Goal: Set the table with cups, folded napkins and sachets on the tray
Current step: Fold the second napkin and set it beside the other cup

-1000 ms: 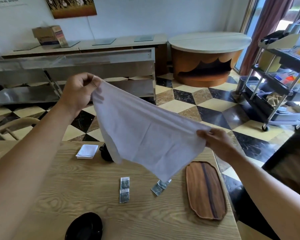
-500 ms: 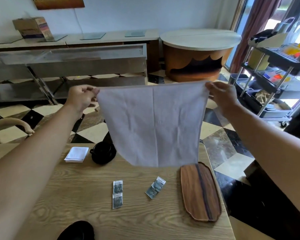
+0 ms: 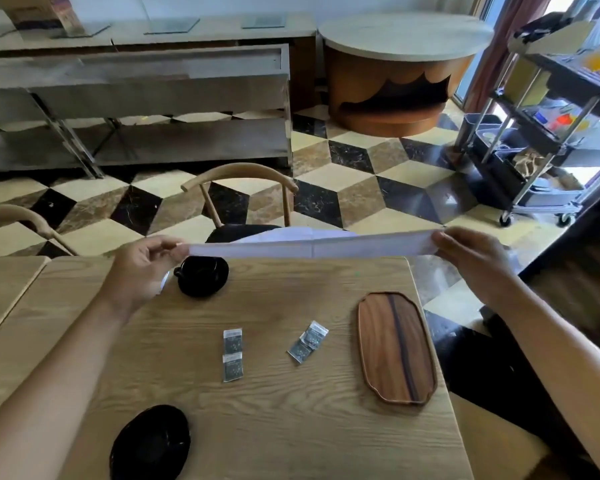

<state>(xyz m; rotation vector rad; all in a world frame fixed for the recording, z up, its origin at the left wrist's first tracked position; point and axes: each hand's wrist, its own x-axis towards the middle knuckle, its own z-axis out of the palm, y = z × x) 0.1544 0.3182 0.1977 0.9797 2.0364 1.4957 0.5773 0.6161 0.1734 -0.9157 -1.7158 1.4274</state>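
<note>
While we stretch the white cloth napkin (image 3: 312, 245) above the table's twelve o'clock edge, left hand (image 3: 142, 268) and right hand (image 3: 471, 258) pinch its ends; we judge folding underway, next lowering it flat, nine o'clock of the oval wooden tray (image 3: 395, 348).

Wooden table (image 3: 274, 427): cups (image 3: 201, 278), sachets (image 3: 232, 355), tray (image 3: 395, 348)

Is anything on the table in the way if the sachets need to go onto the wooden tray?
Nothing visible is. The two pairs of sachets lie on bare table left of the tray, with only wood between. The tray's surface holds nothing. Both hands are busy holding the napkin stretched above the far edge.
</note>
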